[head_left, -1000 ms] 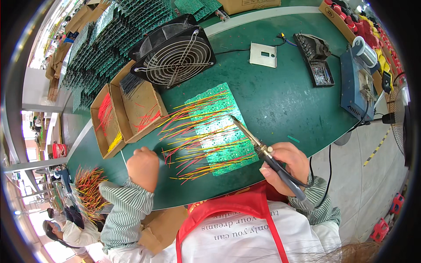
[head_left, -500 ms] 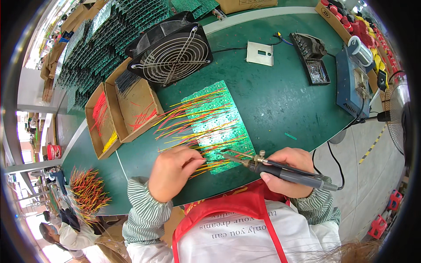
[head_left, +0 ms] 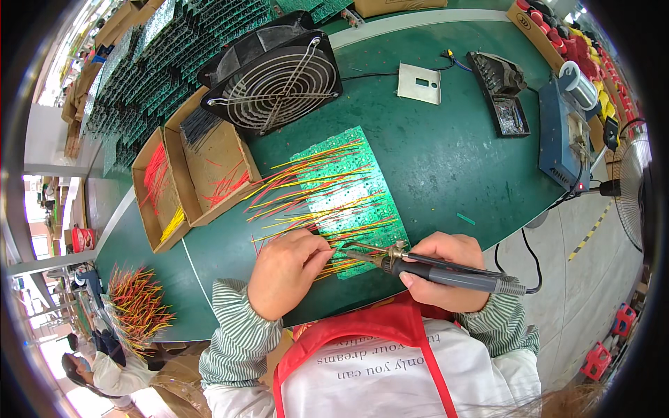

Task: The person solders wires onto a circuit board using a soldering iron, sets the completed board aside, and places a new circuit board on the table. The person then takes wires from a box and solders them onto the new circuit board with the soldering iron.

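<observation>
A green circuit board panel (head_left: 376,202) lies on the green table with rows of red and yellow wires (head_left: 293,198) reaching off its left side. Bent over the panel's lower left edge, my left hand (head_left: 289,272) pinches a thin wire between thumb and forefinger; the fingers mostly hide it. My right hand (head_left: 449,268) is wrapped round a grey soldering iron (head_left: 453,275) with a thin metal feed tube along it. The iron's tip and the tube's end meet the panel just right of my left fingertips.
Left of the panel stand a black fan (head_left: 275,87) and a cardboard box (head_left: 209,181) of cut wires. Stacked circuit boards (head_left: 174,63) fill the far left. A wire bundle (head_left: 139,306) lies near left. Far right are a black tray (head_left: 505,104), white plate (head_left: 419,83) and blue solder feeder (head_left: 561,132).
My left hand has shifted slightly right along the panel. My right hand has moved a little left with the soldering iron, bringing its tip closer to my left fingertips.
</observation>
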`<state>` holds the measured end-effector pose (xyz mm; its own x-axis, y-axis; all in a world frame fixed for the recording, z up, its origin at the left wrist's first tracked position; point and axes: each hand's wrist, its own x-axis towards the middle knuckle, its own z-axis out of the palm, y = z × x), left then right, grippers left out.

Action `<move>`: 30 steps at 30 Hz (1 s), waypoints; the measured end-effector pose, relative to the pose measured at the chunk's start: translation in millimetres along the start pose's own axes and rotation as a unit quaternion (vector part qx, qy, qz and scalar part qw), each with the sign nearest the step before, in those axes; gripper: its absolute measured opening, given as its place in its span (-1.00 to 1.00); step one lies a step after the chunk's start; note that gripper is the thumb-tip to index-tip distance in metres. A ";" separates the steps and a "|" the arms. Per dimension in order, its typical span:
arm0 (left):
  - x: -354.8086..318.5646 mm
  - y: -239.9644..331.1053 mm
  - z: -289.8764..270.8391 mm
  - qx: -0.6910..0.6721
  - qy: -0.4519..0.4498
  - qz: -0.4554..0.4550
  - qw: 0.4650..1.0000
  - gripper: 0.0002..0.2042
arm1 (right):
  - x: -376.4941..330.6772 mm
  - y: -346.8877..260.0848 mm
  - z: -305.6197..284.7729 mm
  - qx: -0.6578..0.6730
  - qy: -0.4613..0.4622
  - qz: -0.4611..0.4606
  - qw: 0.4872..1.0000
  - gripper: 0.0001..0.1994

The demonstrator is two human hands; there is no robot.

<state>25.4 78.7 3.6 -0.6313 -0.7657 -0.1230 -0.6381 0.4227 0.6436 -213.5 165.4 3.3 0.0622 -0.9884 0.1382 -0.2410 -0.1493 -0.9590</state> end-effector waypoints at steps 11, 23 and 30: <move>4.2 3.1 -1.9 0.029 -0.011 0.013 0.999 -0.91 | 0.8 2.8 0.1 0.003 0.015 -0.006 1.000 -0.80; 9.3 21.8 -0.7 0.044 0.049 0.061 0.996 -0.92 | -11.0 4.0 -16.3 -0.035 0.049 -0.013 0.998 -0.81; 16.1 16.9 9.1 0.029 0.020 0.051 0.998 -0.92 | -9.1 2.3 -15.2 -0.025 0.041 0.008 0.999 -0.81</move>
<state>0.4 77.9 5.5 -0.6770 -0.7355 -0.0271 -0.5961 0.5263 0.6064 -229.3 173.6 3.5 -0.0218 -0.9893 0.1444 -0.2902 -0.1320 -0.9478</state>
